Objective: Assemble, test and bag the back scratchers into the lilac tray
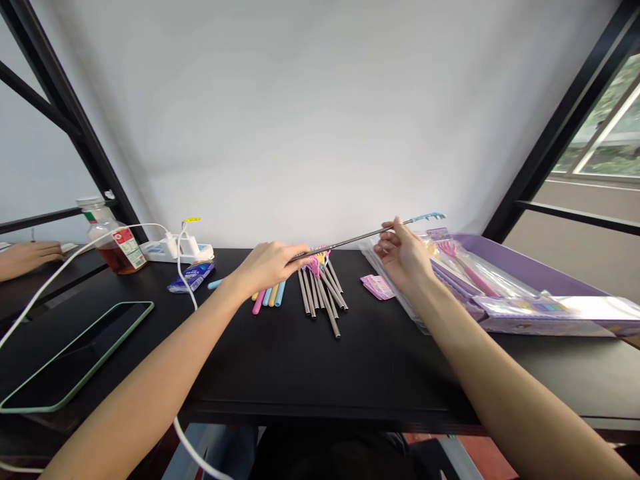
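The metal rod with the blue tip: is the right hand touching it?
Touching. The head view shows the right hand pinching the metal rod just below its blue tip.

Items on the worktop (280, 367), partly hidden.
The left hand (267, 262) hid the coloured tubes' (273, 295) far ends; heads (314, 267) clustered behind the metal rod (350, 241) could not be told apart. The right forearm (475, 353) covered part of the clear bags (408, 308), the pink cards' (379, 287) print was too small to read, and the left edge cropped a co-worker's arm (13, 262).
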The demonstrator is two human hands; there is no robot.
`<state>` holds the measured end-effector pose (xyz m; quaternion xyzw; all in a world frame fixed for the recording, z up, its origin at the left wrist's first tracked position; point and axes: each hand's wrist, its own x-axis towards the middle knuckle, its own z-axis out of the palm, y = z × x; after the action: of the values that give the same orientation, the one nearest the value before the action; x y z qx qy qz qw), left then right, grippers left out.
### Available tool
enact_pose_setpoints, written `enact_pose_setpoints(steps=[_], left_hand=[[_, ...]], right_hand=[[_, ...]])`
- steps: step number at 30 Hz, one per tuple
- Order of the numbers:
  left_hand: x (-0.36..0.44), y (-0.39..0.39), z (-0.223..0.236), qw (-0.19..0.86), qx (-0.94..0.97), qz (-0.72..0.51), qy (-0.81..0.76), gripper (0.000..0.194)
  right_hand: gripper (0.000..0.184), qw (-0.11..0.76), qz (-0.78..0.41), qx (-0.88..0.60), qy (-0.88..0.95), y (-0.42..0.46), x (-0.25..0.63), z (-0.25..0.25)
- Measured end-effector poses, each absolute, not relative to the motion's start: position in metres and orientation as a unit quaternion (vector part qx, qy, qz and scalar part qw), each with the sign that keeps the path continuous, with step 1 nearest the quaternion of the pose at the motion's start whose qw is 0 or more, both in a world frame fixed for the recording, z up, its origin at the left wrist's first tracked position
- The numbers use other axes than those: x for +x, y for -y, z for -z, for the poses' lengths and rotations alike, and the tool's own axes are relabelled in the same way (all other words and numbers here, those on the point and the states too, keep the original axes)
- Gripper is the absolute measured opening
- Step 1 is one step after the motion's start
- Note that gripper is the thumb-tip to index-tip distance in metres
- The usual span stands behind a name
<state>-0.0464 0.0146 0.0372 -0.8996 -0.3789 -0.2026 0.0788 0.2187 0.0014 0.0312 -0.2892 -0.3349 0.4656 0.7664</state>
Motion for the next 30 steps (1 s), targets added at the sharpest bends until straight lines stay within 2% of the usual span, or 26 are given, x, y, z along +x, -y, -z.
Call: enact_pose_setpoints(steps=[4, 6, 9, 12, 17, 21, 26, 28, 30], left_hand=[[-0.043, -0.017, -0.035, 0.099, -0.901, 0.222, 0.359, 0.036], [-0.053, -0.022, -0.039, 0.100, -0.899, 0.225, 0.362, 0.034], [-0.077, -0.030, -0.049, 0.112, -0.884, 0.213, 0.400, 0.028], [-0.095, -0.035, -0.054, 0.113, -0.873, 0.179, 0.439, 0.023], [-0.080, -0.026, -0.055, 0.134, -0.874, 0.228, 0.407, 0.024], [-0.053, -0.016, -0.048, 0.175, -0.876, 0.244, 0.377, 0.030], [-0.039, -0.014, -0.038, 0.216, -0.883, 0.232, 0.345, 0.033], [-0.041, -0.016, -0.039, 0.212, -0.883, 0.244, 0.339, 0.033], [-0.044, -0.018, -0.041, 0.191, -0.885, 0.261, 0.336, 0.032]], right_hand=[[0.021, 0.739, -0.475, -0.296, 0.376, 0.002, 0.207, -0.031], [0.020, 0.783, -0.442, -0.301, 0.317, 0.002, 0.218, -0.037], [0.030, 0.863, -0.378, -0.294, 0.157, 0.001, 0.248, -0.049], [0.034, 0.878, -0.368, -0.279, 0.122, 0.001, 0.271, -0.053], [0.035, 0.805, -0.469, -0.296, 0.212, 0.000, 0.249, -0.042], [0.026, 0.696, -0.567, -0.290, 0.331, 0.005, 0.207, -0.028], [0.015, 0.621, -0.620, -0.248, 0.412, 0.010, 0.193, -0.020], [0.017, 0.643, -0.606, -0.274, 0.379, 0.008, 0.203, -0.023], [0.024, 0.713, -0.552, -0.291, 0.319, 0.004, 0.216, -0.028]])
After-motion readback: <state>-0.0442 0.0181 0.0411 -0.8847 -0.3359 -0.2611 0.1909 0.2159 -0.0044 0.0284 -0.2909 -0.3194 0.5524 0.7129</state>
